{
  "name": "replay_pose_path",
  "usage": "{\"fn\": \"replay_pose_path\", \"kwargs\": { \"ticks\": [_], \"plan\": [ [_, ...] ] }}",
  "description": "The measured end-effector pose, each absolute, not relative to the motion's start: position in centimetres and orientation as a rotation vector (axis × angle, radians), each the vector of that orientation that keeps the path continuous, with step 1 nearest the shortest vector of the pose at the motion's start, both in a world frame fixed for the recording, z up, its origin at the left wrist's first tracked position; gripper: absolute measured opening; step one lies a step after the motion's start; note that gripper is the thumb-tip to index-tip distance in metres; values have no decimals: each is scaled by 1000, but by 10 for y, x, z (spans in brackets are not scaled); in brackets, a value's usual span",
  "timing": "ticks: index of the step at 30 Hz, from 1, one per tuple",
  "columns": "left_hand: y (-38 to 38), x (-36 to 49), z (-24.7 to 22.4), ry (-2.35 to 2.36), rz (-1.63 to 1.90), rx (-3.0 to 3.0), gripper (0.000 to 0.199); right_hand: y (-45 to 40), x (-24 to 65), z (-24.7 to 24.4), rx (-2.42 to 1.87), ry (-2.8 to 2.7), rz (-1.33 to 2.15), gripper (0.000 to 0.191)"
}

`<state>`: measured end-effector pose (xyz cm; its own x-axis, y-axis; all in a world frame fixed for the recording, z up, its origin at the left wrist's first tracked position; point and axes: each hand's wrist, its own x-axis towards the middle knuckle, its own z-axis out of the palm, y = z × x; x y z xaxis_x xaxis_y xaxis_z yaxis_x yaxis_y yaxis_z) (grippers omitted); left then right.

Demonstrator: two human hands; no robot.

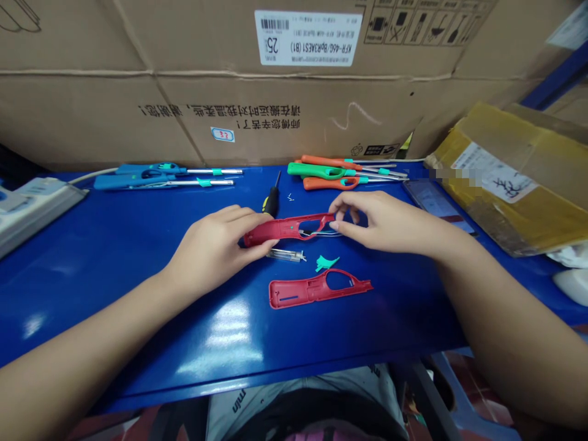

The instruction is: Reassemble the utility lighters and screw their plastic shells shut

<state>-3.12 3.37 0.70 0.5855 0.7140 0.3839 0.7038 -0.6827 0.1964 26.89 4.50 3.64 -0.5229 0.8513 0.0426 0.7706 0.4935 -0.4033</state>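
Observation:
My left hand (225, 236) is closed around the wide end of a red lighter casing half (275, 229), thumb below and fingers above. At its narrow front end, the thumb and forefinger of my right hand (370, 220) pinch close around the tip. Thin wires or a tube (324, 233) show by the casing's trigger opening. Just below lies a clear fuel tank (285, 255), partly behind my left thumb. A turquoise trigger (326, 263) rests on the table above the second red casing half (316, 290), which lies with its hollow side up.
A black-and-yellow screwdriver (272, 200) and small screws (290, 197) lie behind the casing. Blue lighters (138, 177) sit back left, orange and green lighters (321, 170) back centre. A power strip (37, 208), a phone (438, 205) and cardboard boxes (220, 92) border the blue table (151, 331).

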Motion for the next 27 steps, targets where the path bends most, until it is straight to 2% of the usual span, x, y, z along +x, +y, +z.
{"fn": "replay_pose_path", "kwargs": {
  "ticks": [7, 11, 14, 20, 24, 27],
  "plan": [
    [32, -31, 4, 1241, 711, 2799, 38, 44, 267, 35, -1440, -2427, 726, 46],
    [31, -31, 3, 1224, 733, 2743, 39, 39, 256, 34, -1375, -2407, 861, 43],
    [31, -31, 2, 1205, 741, 2706, 38, 38, 248, 28, -1354, -2429, 732, 40],
    [30, -28, 3, 1258, 699, 2662, 40, 38, 244, 24, -1430, -2503, 408, 8],
    [30, -27, 5, 1317, 613, 2627, 42, 38, 245, 28, -1397, -2455, 451, 16],
    [30, -27, 6, 1346, 560, 2615, 42, 38, 245, 28, -1314, -2432, 498, 14]
  ]
}}
